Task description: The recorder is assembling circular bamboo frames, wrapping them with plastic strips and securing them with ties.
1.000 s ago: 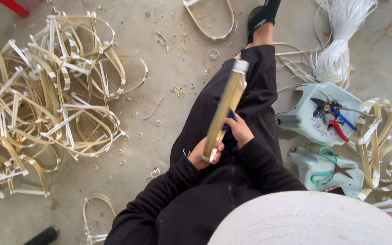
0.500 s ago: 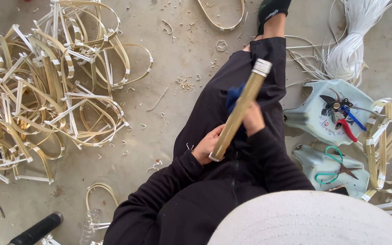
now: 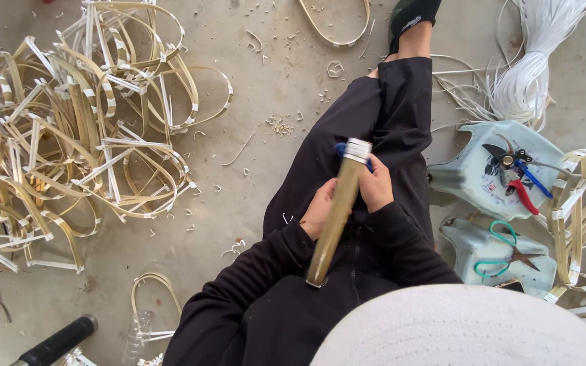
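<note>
Over the lap, the bamboo stick [image 3: 337, 217] has tilted steeper than half a second ago, left hand [image 3: 318, 209] clamped on it, right hand [image 3: 376, 184] gripping a blue-handled tool [image 3: 341, 148]. Bare floor [image 3: 266, 81] left; stools [image 3: 473, 173] crowd right.

Left hand [image 3: 318, 209] and right hand [image 3: 376, 184] close together over lap — fingers curled, black-sleeved forearms bent inward

1. Bright, even daylight throughout; no single source visible.
2. Soft, faint shadows only, close under the bamboo strip pile [image 3: 83, 135] on the concrete floor [image 3: 266, 88].
3. No harsh glare; slight washout on the white cord bundle [image 3: 537, 61].
4. Sharp in the middle; pale hat brim [image 3: 462, 329] at the bottom edge blurred, out of focus.
5. Mild wide-angle stretch near the corners.
</note>
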